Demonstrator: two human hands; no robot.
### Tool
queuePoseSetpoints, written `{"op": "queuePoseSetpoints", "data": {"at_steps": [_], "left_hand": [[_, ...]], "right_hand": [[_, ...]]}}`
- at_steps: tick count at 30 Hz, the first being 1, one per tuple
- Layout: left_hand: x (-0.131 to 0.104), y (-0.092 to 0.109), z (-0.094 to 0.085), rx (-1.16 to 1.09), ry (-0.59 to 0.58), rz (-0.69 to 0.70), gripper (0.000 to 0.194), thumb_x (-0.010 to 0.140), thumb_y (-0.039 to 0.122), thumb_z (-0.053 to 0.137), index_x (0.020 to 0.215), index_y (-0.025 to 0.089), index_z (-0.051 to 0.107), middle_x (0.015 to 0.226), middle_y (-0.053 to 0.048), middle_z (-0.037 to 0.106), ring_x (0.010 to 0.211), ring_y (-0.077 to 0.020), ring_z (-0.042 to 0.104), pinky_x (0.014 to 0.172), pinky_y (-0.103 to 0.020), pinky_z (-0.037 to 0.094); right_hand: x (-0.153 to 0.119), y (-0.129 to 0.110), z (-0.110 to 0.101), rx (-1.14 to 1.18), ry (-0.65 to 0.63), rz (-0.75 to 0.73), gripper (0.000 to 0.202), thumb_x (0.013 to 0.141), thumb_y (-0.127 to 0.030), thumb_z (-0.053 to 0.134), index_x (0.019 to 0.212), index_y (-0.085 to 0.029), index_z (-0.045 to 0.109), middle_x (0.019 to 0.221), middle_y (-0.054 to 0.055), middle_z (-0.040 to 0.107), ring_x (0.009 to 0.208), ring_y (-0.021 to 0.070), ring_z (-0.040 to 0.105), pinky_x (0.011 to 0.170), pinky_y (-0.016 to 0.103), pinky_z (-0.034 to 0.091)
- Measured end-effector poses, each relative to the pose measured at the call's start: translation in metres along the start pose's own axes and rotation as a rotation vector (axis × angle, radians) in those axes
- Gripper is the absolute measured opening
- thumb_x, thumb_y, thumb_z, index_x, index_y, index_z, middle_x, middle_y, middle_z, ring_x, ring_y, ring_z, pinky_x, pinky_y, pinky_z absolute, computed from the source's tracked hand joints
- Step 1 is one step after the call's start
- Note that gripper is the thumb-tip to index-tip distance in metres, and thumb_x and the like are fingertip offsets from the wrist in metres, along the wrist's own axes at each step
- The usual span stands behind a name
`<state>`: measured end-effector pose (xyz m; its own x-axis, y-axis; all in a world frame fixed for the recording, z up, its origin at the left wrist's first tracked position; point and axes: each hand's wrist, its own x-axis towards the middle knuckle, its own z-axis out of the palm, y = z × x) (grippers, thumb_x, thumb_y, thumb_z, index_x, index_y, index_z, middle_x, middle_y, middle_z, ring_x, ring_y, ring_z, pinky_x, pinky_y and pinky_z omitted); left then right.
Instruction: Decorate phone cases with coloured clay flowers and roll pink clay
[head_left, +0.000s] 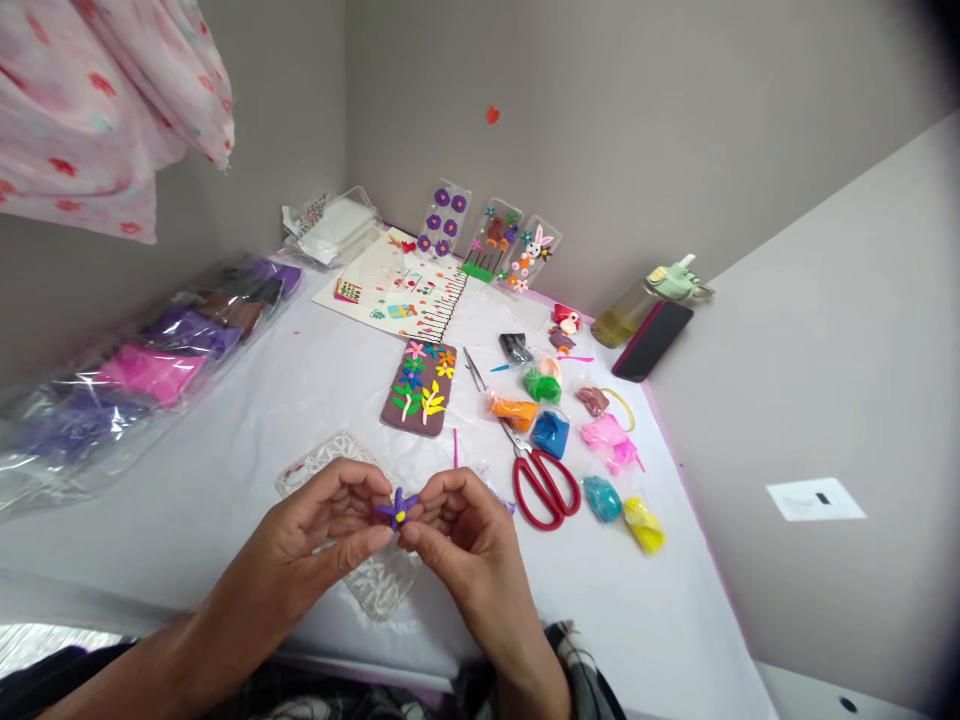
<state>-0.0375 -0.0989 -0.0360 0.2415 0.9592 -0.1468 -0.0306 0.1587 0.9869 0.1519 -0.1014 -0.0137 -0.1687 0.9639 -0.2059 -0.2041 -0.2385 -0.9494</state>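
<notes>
A small purple clay flower (400, 508) with a yellow centre is pinched between my two hands, above the white table. On its left side the thumb and fingers of my left hand (319, 525) hold it. My right hand (469, 530) grips it from the right with thumb and index finger. Beneath my hands lies a clear lacy plate (375, 585), partly covered by them. Just beyond is a brown clay-covered phone case (420, 388) decorated with colourful flowers and leaves.
Red-handled scissors (547, 488), tweezers (474, 370) and several clay packets, including a blue one (550, 434), lie to the right. A bottle (634, 310) and phone (652, 340) stand at the back right. Bagged clay (154, 370) is at left; a spiral notebook (360, 290) lies behind.
</notes>
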Motion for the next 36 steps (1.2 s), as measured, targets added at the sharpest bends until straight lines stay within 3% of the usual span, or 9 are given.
{"op": "queuePoseSetpoints", "data": {"at_steps": [3,10,15,22,28,36], "left_hand": [[0.001,-0.003,0.003,-0.059,0.014,-0.056,0.033,0.085,0.038,0.083,0.108,0.028,0.061,0.104,0.001,0.068,0.102,-0.0176,0.072,0.090,-0.023,0.061],[-0.002,-0.010,-0.001,-0.013,-0.010,-0.065,0.029,0.091,0.040,0.078,0.113,0.030,0.061,0.111,0.000,0.068,0.109,-0.0176,0.070,0.097,-0.023,0.059],[0.003,0.001,-0.007,0.075,-0.069,-0.062,0.032,0.098,0.050,0.066,0.123,0.030,0.066,0.112,-0.003,0.074,0.110,-0.0207,0.073,0.095,-0.025,0.059],[0.009,0.013,-0.008,0.116,-0.095,0.047,0.018,0.098,0.043,0.065,0.095,0.026,0.074,0.089,0.000,0.073,0.086,-0.0179,0.071,0.078,-0.021,0.058],[0.011,0.008,-0.009,0.046,-0.120,0.026,0.016,0.095,0.042,0.071,0.095,0.026,0.072,0.089,0.000,0.071,0.086,-0.0166,0.071,0.079,-0.020,0.058],[0.027,0.028,-0.010,0.126,-0.201,0.041,0.022,0.095,0.046,0.070,0.093,0.024,0.074,0.089,-0.002,0.071,0.086,-0.0195,0.071,0.077,-0.024,0.058]], "right_hand": [[0.000,-0.001,0.000,0.001,0.000,-0.006,0.033,0.076,-0.028,0.096,0.092,-0.022,0.068,0.083,-0.003,0.073,0.075,0.0114,0.065,0.071,0.022,0.049],[0.000,-0.002,-0.001,-0.004,-0.012,-0.009,0.036,0.077,-0.030,0.095,0.102,-0.023,0.071,0.083,-0.003,0.073,0.075,0.0137,0.066,0.072,0.025,0.050],[0.000,-0.004,-0.002,-0.057,-0.063,-0.006,0.028,0.082,-0.037,0.090,0.103,-0.023,0.078,0.085,-0.001,0.073,0.078,0.0146,0.065,0.075,0.026,0.051],[-0.002,-0.006,-0.002,-0.089,-0.085,-0.010,0.022,0.085,-0.040,0.088,0.098,-0.024,0.079,0.087,0.000,0.075,0.081,0.0146,0.065,0.076,0.026,0.050],[0.001,-0.005,-0.002,-0.134,-0.047,-0.015,0.021,0.084,-0.042,0.088,0.087,-0.023,0.080,0.079,-0.002,0.073,0.075,0.0142,0.063,0.074,0.025,0.049],[0.006,-0.028,-0.006,-0.228,-0.046,-0.010,0.019,0.082,-0.039,0.089,0.088,-0.023,0.081,0.082,0.000,0.077,0.075,0.0158,0.064,0.073,0.027,0.050]]}}
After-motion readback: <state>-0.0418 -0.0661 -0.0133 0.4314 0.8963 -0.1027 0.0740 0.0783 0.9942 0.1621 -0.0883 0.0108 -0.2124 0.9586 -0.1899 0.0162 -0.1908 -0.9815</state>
